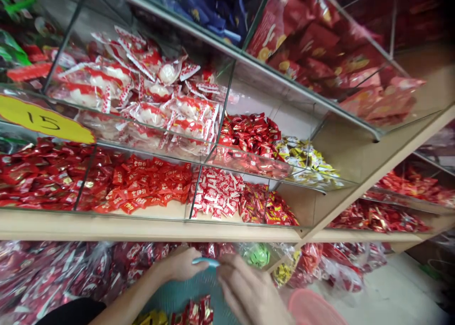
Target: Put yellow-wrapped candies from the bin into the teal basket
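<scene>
My left hand (183, 264) is closed on the light blue rim (206, 261) of a teal basket (185, 289) at the bottom middle. Inside the basket lie red wrapped candies (194, 311) and some yellow wrapped pieces (151, 318). Over the basket's right side is my right hand (250, 287), its fingers bent and smeared by motion. I cannot make out whether it holds anything or touches the rim.
A wooden shelf (149, 229) with glass dividers holds red (149, 183), red-and-white (216, 192) and yellow candies (305, 154). A yellow tag (44, 120) reads 15. Bagged sweets (53, 277) lie below; a pink basket (316, 308) stands at lower right.
</scene>
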`<state>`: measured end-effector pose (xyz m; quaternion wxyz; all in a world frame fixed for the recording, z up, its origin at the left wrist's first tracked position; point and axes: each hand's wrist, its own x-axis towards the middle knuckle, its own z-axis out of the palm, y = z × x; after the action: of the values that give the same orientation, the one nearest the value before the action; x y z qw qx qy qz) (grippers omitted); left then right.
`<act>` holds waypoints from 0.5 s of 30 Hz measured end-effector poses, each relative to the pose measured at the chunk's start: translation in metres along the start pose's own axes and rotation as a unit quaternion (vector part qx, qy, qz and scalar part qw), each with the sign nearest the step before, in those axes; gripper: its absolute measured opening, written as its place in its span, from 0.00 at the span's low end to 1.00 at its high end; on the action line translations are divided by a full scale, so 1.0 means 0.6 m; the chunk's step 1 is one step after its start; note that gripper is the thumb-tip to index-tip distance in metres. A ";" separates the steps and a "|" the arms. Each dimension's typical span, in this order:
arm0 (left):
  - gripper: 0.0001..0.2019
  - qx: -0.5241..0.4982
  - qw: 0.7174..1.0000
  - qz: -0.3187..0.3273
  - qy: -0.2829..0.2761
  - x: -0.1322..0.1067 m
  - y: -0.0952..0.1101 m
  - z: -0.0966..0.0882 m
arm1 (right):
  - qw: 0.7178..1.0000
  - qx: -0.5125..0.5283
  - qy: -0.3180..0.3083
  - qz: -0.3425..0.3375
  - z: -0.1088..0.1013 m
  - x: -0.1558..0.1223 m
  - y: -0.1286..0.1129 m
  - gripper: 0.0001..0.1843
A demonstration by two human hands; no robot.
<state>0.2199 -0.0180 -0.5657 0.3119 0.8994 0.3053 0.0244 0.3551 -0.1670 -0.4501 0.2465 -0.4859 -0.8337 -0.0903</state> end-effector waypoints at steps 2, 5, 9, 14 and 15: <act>0.26 0.010 1.000 -0.005 0.004 0.001 -0.001 0.001 | 0.997 -0.015 0.071 -0.011 -0.066 0.043 0.007 0.13; 0.26 0.026 0.999 -0.018 0.000 -0.001 0.001 -0.002 | 0.974 -0.068 0.216 -0.009 -0.157 0.112 0.035 0.07; 0.26 0.021 0.999 -0.026 0.000 -0.006 0.008 -0.007 | 0.940 -0.159 0.276 0.123 -0.234 0.206 0.102 0.07; 0.26 0.028 0.999 -0.033 0.008 -0.005 0.003 -0.003 | 0.902 -0.246 0.138 0.327 -0.241 0.270 0.178 0.24; 0.26 0.030 0.999 -0.038 0.010 -0.004 0.000 -0.001 | 0.900 -0.244 0.119 0.341 -0.235 0.273 0.187 0.26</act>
<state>0.2179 -0.0188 -0.5651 0.2828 0.8957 0.3430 0.0119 0.4302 -0.0390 -0.2570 0.2337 -0.7712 -0.5330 -0.2581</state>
